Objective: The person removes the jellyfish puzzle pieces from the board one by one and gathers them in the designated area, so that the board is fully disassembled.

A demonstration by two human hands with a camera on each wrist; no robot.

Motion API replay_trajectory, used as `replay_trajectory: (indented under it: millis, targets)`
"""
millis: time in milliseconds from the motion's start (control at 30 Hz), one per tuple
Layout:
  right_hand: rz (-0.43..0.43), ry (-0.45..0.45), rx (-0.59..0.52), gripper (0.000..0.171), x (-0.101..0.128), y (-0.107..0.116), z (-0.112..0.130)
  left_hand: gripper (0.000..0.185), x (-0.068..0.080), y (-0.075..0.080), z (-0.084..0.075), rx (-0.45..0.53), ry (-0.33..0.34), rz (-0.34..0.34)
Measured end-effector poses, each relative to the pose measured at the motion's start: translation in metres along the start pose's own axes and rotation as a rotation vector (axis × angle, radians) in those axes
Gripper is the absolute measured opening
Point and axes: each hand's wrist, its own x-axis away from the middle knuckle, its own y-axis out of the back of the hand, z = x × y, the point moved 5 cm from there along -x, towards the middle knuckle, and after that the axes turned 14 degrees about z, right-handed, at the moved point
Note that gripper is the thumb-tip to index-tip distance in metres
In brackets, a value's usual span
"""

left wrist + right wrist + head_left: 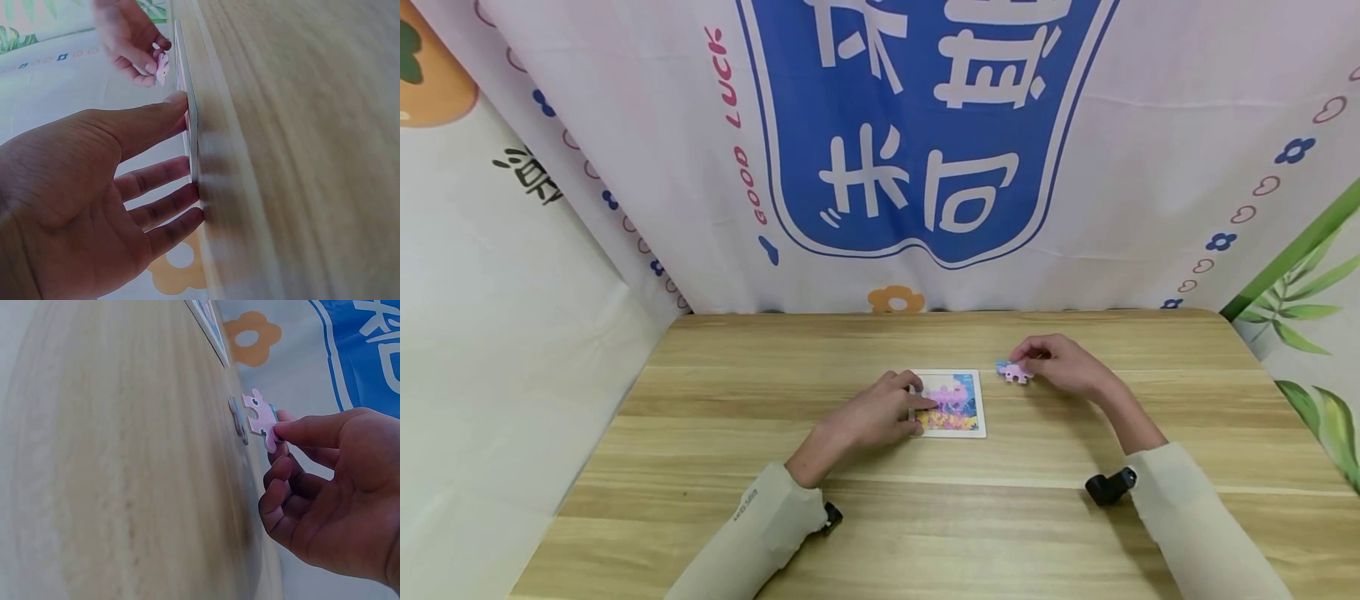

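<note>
1. Wooden table [865,533], white cloth [647,108] behind, seen from the head: the left hand [876,412] rests on the left side of a framed puzzle [958,408], fingers extended, not gripping; to its right, the right hand [1067,365] pinches a pink piece [1017,373].
2. Left wrist view: the thumb touches the puzzle, which lies flat on the table.
3. Right wrist view: thumb and fingertips hold the pink piece just above a second piece [237,420].

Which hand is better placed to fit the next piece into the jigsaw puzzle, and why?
Probably the right hand: it pinches a pink jigsaw piece, just right of the jigsaw puzzle. The left hand holds no piece; it touches the puzzle's left side.
</note>
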Motion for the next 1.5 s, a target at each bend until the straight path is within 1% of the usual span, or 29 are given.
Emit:
replay_trajectory:
  millis: [367, 733, 867, 1100, 1167, 1333, 1500]
  targets:
    - [-0.008, -0.028, 0.027, 0.022, 0.008, 0.011, -0.015, 0.043, 0.0, 0.002, -0.003, 0.0, -0.005, 0.003]
    - [-0.003, -0.024, 0.05, 0.022, 0.015, 0.023, -0.025, 0.043, 0.0, 0.002, -0.003, -0.011, -0.009, 0.001]
    - [-0.008, -0.017, 0.066, 0.021, 0.015, 0.023, -0.023, 0.043, 0.0, 0.001, -0.002, -0.006, -0.012, 0.0]
    - [-0.038, -0.01, 0.16, 0.017, 0.008, 0.018, -0.02, 0.043, 0.001, 0.001, -0.001, -0.005, -0.014, -0.003]
    - [-0.046, -0.012, 0.172, 0.017, 0.006, 0.018, -0.019, 0.043, 0.001, 0.001, -0.001, -0.003, -0.013, -0.002]
    - [-0.054, -0.012, 0.18, 0.016, 0.005, 0.016, -0.018, 0.043, 0.001, 0.001, 0.0, -0.002, -0.008, 0.0]
    - [-0.049, 0.009, 0.173, 0.016, 0.005, 0.015, -0.018, 0.043, 0.002, 0.0, 0.0, -0.006, -0.004, -0.001]
